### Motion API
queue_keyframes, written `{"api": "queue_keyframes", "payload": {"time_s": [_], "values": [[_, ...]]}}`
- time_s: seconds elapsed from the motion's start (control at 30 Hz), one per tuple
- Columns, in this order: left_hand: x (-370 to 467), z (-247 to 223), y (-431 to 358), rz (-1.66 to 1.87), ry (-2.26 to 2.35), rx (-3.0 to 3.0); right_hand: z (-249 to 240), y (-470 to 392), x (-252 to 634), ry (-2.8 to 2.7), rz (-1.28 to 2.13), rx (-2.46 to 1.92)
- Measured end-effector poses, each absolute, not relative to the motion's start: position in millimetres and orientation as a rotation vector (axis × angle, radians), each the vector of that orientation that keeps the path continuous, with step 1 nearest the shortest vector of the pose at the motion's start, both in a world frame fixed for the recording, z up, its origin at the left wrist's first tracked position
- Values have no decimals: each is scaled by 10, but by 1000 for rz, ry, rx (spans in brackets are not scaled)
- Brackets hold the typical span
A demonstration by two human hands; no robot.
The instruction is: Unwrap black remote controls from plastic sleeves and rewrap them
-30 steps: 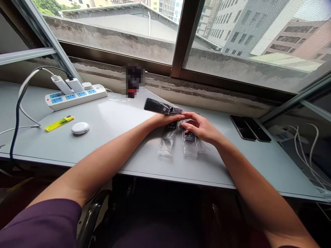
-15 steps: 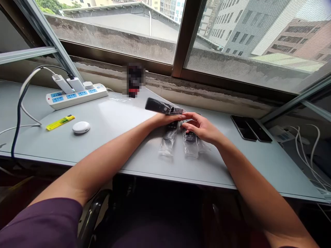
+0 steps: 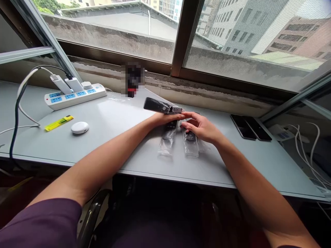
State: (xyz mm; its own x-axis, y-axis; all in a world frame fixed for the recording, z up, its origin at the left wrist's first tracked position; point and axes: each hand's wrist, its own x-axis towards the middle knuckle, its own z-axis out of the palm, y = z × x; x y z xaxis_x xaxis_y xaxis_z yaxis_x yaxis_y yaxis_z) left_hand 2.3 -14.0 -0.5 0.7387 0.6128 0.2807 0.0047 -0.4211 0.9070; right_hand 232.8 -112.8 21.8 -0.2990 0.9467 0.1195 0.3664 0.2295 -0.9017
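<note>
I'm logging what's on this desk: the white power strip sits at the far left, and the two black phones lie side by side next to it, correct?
Not quite. In the head view the two black phones lie side by side at the far right of the desk, well apart from the white power strip, which is at the far left.

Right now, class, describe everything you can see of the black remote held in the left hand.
The black remote is a long, slim bar, apparently plastic, in clear wrap. It lies roughly level above the grey desk, far end pointing left toward the window. The left hand grips its right end from below. Its buttons cannot be made out.
</note>
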Motion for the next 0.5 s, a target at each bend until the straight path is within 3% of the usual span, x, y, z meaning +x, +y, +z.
{"api": "queue_keyframes", "payload": {"time_s": [0.5], "values": [[1, -64, -161, 797, 598, 1531, 255, -1075, 2278, -1356, 1066, -1140]]}}
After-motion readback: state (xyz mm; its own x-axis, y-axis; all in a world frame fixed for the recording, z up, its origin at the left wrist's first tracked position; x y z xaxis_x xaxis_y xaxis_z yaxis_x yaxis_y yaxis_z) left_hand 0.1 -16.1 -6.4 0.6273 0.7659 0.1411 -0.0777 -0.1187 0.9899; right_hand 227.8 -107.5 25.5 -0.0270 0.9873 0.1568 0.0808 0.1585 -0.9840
